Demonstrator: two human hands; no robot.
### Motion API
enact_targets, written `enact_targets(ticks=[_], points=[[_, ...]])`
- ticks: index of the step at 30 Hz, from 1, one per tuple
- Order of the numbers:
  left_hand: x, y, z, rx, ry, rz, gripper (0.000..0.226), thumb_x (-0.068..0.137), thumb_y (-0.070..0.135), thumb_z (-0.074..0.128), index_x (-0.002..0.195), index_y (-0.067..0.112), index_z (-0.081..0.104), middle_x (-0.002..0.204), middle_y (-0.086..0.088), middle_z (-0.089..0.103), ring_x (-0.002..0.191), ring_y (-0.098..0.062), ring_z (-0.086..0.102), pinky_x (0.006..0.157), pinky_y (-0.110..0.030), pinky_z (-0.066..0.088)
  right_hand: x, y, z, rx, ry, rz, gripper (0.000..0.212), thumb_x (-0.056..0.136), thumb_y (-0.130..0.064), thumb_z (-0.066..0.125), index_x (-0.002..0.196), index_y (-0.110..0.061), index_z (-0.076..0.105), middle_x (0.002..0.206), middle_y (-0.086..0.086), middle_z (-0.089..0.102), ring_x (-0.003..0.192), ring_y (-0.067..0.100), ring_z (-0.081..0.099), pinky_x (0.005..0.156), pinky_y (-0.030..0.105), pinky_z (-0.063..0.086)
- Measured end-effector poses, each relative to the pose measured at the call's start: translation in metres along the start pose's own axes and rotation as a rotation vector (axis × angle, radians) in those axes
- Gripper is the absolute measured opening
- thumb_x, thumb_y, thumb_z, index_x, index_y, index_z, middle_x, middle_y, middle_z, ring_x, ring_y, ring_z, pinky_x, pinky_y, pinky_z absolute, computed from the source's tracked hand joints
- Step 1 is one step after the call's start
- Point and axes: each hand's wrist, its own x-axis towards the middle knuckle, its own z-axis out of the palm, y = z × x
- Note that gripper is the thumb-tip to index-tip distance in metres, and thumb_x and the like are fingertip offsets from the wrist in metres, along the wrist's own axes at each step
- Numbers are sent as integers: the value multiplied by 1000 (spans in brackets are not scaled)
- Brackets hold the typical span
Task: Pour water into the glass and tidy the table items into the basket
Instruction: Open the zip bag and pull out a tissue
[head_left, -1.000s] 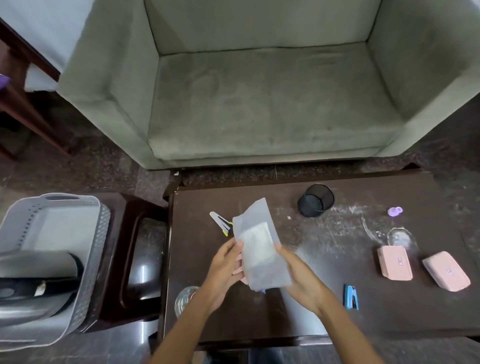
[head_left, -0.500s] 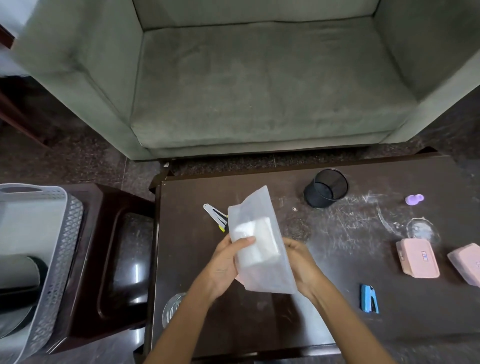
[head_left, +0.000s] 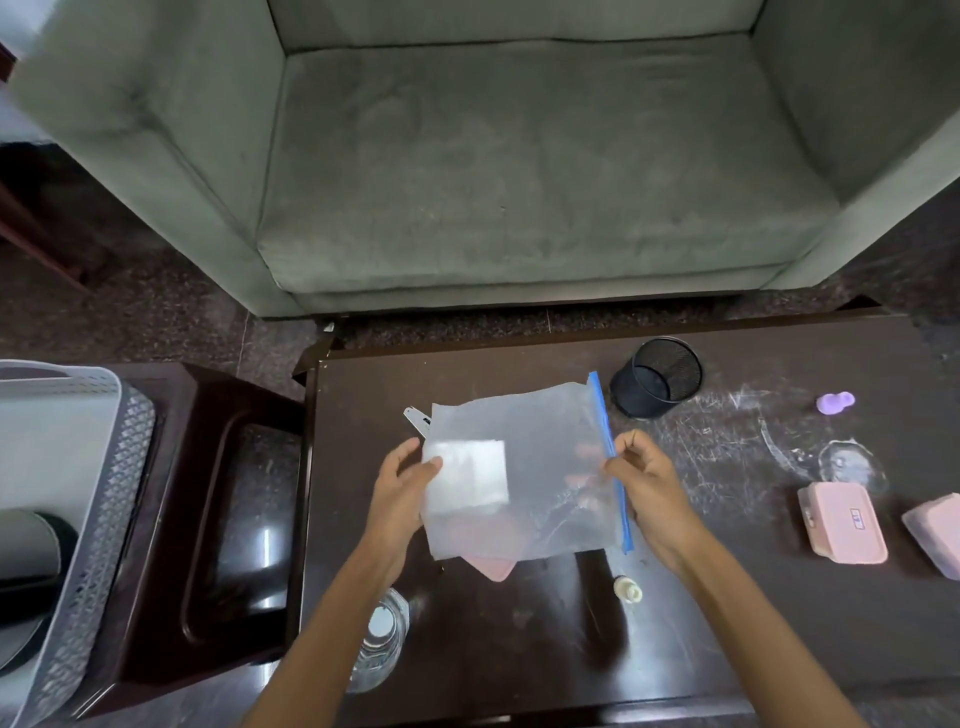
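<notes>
The basket (head_left: 111, 483) sits off the table's (head_left: 779, 623) left edge. Above the table's middle I hold the bag (head_left: 550, 452) flat: my left hand (head_left: 402, 483) grips its left edge, my right hand (head_left: 647, 478) pinches its blue zip edge. The glass (head_left: 382, 636) stands at the near-left corner.

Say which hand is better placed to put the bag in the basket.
Probably left: the left hand grips the bag on the side nearer the basket; the right hand sits farther.

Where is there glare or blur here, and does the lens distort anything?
Head view: glare streaks on the glossy side table; the wide-angle lens splays the sofa arms, its top-left corner smeared; the zip bag between left hand and right hand looks sharp.
</notes>
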Motion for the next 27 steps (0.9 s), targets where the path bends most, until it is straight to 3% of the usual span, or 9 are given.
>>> enact_targets(ticks=[3, 5, 9, 13, 16, 19, 21, 25, 27], points=[[-11, 7, 19, 164, 129, 274, 40, 88, 1, 55, 120, 24, 48, 109, 14, 58, 94, -4, 57, 77, -11, 47, -3, -11, 1, 201, 43, -39, 27, 82, 13, 47, 74, -13, 48, 84, 10, 67, 68, 22, 65, 58, 31, 53], [-16, 11, 35, 293, 237, 416, 35, 86, 2, 55, 111, 26, 57, 108, 13, 61, 92, -5, 58, 83, -16, 44, -2, -15, 8, 307, 87, -35, 26, 80, 14, 50, 76, -10, 55, 80, 6, 70, 68, 21, 64, 59, 29, 55], [-33, 9, 78, 324, -29, 313, 16, 88, 10, 56, 87, 23, 65, 87, 11, 67, 79, -14, 63, 73, -19, 43, -4, -18, 28, 366, 173, -1, 17, 81, 2, 60, 74, -13, 63, 72, 4, 65, 74, 22, 58, 73, 35, 49], [-38, -1, 99, 313, -56, 269, 10, 79, 42, 68, 83, 35, 61, 91, 12, 67, 87, -6, 63, 78, -21, 47, -16, -25, 38, 442, 129, 30, 20, 88, 0, 48, 85, -3, 67, 78, 7, 64, 62, 10, 61, 54, 18, 51], [-35, 1, 95, 375, -37, 250, 14, 77, 34, 72, 83, 29, 60, 82, 9, 66, 78, -6, 62, 70, -19, 47, -22, -23, 41, 346, 37, -6, 24, 86, 8, 48, 89, -1, 70, 83, 6, 70, 66, 7, 67, 62, 22, 55], [-31, 8, 84, 427, 19, 275, 5, 83, 13, 65, 79, 15, 63, 69, 11, 61, 66, -2, 57, 62, -13, 39, -23, -19, 45, 199, 38, -45, 29, 81, 10, 58, 76, -14, 73, 77, 2, 72, 76, 21, 67, 79, 42, 55], [-27, 15, 73, 436, 113, 294, 12, 82, 9, 61, 74, 17, 60, 66, 10, 60, 63, -6, 57, 57, -10, 39, -21, -15, 46, 74, 112, -83, 34, 79, 10, 61, 69, -21, 71, 74, 1, 71, 75, 27, 68, 77, 48, 56], [-28, 32, 50, 385, 406, 382, 10, 80, 11, 60, 76, 20, 58, 65, 9, 60, 66, -17, 59, 63, -25, 40, -18, -10, 44, -427, 305, -301, 16, 78, 2, 60, 79, -9, 71, 83, 9, 70, 73, 31, 66, 66, 42, 55], [-33, 37, 44, 402, 457, 429, 6, 80, 15, 61, 78, 20, 59, 67, 10, 61, 67, -16, 59, 66, -26, 41, -21, -16, 44, -660, 245, -304, 13, 79, -6, 60, 86, -10, 70, 93, 9, 66, 78, 32, 63, 65, 38, 51]])
